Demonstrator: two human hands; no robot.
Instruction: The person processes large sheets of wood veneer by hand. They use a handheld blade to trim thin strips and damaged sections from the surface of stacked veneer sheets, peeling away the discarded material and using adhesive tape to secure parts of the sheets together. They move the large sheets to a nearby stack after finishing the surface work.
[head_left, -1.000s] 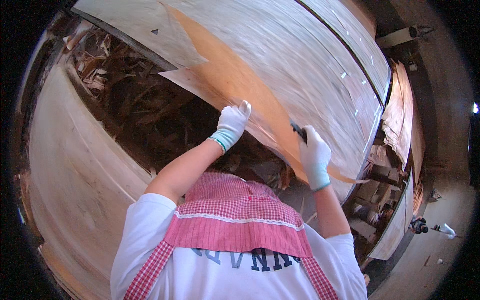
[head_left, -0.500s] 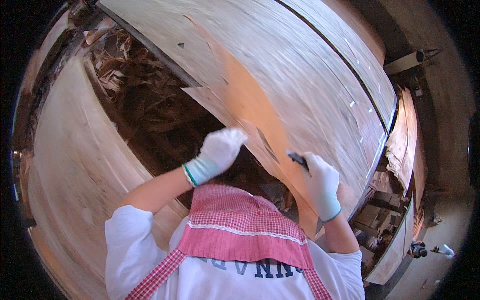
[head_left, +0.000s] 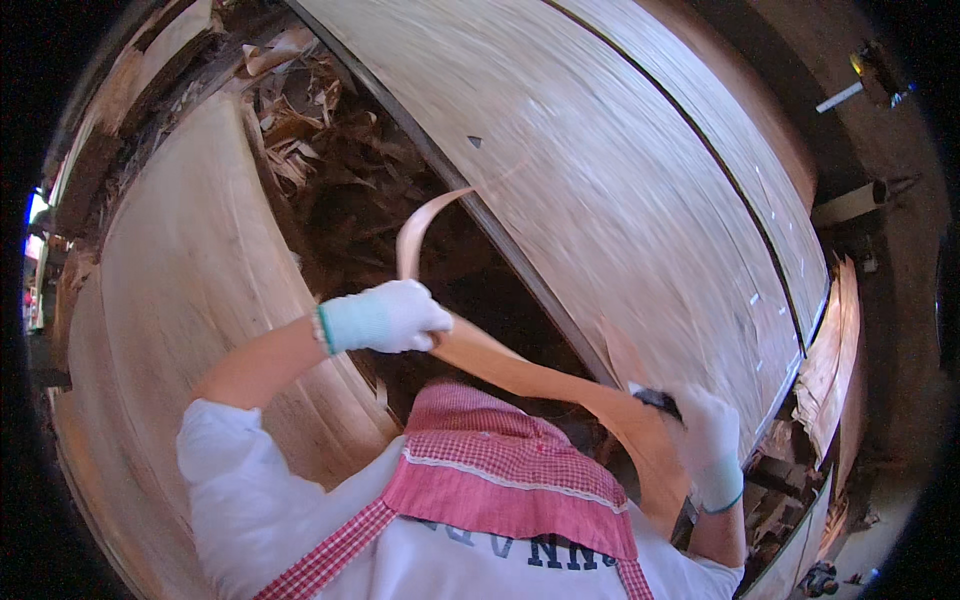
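My left hand (head_left: 393, 315), in a white knit glove, is closed around a long strip of orange-brown wood veneer (head_left: 540, 378). One end of the strip curls up above that hand. From my fist, the rest runs right over a dark gap, then bends down beside my right hand. My right hand (head_left: 708, 440), gloved too, grips a knife with a dark handle (head_left: 655, 400) and a pale tip, near the edge of the large pale veneer sheet (head_left: 610, 190). Whether the right fingers also touch the strip cannot be made out.
Torn veneer scraps (head_left: 320, 130) fill the dark gap between the large sheet and another stack of pale sheets (head_left: 190, 290) on the left. A small dark triangular mark (head_left: 475, 142) shows on the large sheet. Ragged veneer pieces (head_left: 830, 360) hang at the far right.
The veneer strip, which lay across the large sheet, is now pulled left over the gap in my left hand. My right hand with the knife has moved right and down.
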